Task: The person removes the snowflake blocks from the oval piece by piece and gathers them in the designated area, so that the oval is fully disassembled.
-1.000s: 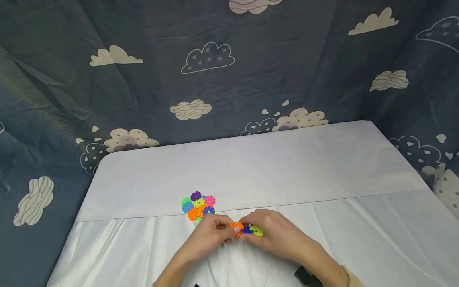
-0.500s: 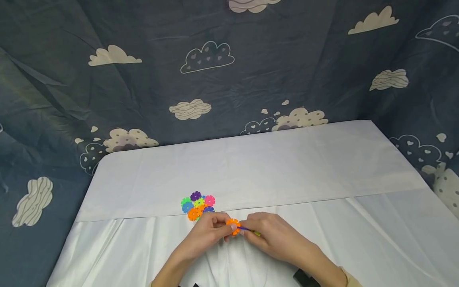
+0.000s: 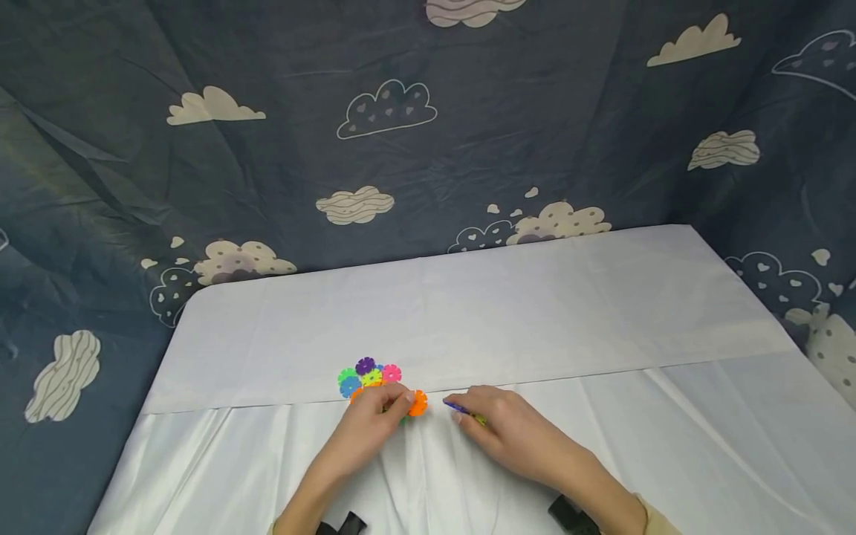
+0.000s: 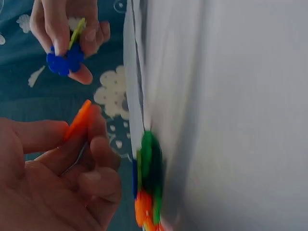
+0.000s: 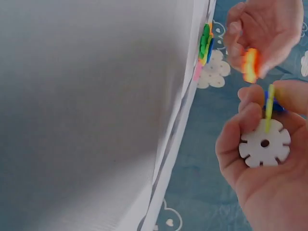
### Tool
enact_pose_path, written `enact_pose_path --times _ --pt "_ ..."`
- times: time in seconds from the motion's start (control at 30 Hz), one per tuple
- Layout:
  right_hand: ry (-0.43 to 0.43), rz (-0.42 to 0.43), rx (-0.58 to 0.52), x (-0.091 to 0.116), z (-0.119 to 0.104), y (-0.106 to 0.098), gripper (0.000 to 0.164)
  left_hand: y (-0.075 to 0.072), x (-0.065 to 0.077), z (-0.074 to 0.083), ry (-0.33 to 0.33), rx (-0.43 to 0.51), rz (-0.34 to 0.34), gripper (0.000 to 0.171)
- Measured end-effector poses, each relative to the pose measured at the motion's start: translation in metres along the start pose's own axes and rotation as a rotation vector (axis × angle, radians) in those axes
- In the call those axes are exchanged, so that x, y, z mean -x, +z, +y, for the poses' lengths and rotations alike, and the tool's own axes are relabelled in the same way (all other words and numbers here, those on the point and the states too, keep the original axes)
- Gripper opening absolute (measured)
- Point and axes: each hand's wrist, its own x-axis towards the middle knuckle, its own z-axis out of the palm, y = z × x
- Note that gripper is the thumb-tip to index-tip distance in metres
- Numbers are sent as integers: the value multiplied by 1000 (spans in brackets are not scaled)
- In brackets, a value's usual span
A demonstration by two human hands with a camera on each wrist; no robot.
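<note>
My left hand (image 3: 371, 425) pinches an orange flower-shaped interlocking disc (image 3: 417, 403) between thumb and fingers, seen nearly edge-on in the left wrist view. To its right, my right hand (image 3: 511, 427) grips a small joined cluster. A blue disc (image 4: 66, 60), a yellow-green disc (image 5: 269, 103) and a white notched disc (image 5: 264, 143) make up this cluster, the white one lying against the palm. A gap separates the orange disc from the cluster. Just beyond my left hand lies a pile of flower discs (image 3: 365, 365), partly hidden by that hand.
White cloth (image 3: 508, 312) covers the table, with a fold line running across it. Dark fabric with cloud prints (image 3: 388, 163) hangs behind and at the sides. Black wrist straps (image 3: 571, 514) show near the bottom edge.
The orange disc was close against the blue one between both hands; my left hand has drawn it away to the left, toward the pile. My right hand stays nearly in place with the cluster.
</note>
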Motion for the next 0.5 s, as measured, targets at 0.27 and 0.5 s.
enact_pose_path --times 0.27,0.5 --pt "118 -85 -23 -3 -1 -5 38 -21 -7 -16 -24 -177 241 10" --pt "149 -78 -44 -3 -1 -5 34 -26 -5 -18 -5 -237 344 15"
